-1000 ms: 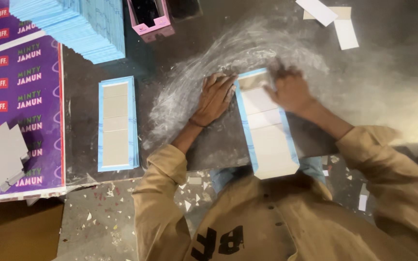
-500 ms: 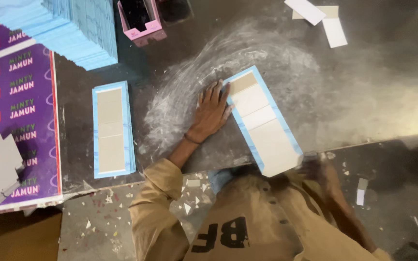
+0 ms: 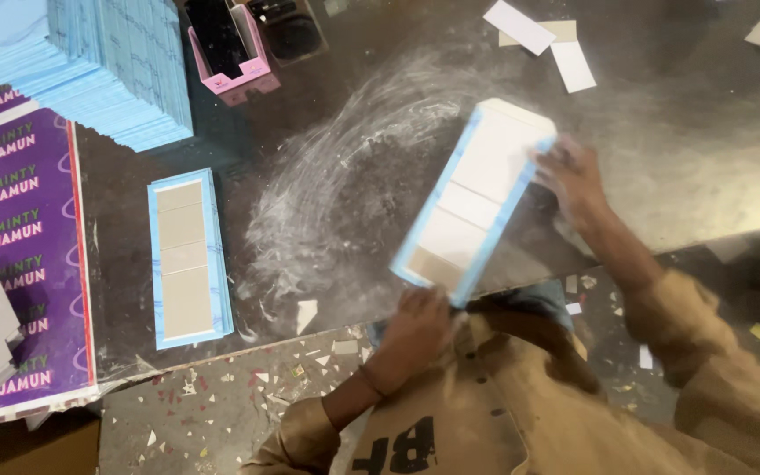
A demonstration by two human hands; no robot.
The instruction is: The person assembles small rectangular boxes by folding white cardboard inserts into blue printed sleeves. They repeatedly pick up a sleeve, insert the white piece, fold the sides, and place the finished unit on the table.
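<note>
Purple printed sheets (image 3: 19,255) lie at the frame's left edge, a stack of blue-edged cards (image 3: 98,66) above them. Beside them a long blue-bordered grey board (image 3: 186,257) rests flat on the dark, powder-smeared tabletop (image 3: 679,176). At centre, a second blue-bordered white board (image 3: 472,200) lies tilted; the left hand (image 3: 415,330) grips its near end, while the right hand (image 3: 573,180) has its fingers closed on the far corner.

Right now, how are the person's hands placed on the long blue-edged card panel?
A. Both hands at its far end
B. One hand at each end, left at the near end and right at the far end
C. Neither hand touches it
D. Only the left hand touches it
B: the left hand grips the near end of the blue-edged card panel, and the right hand holds its far end.
</note>
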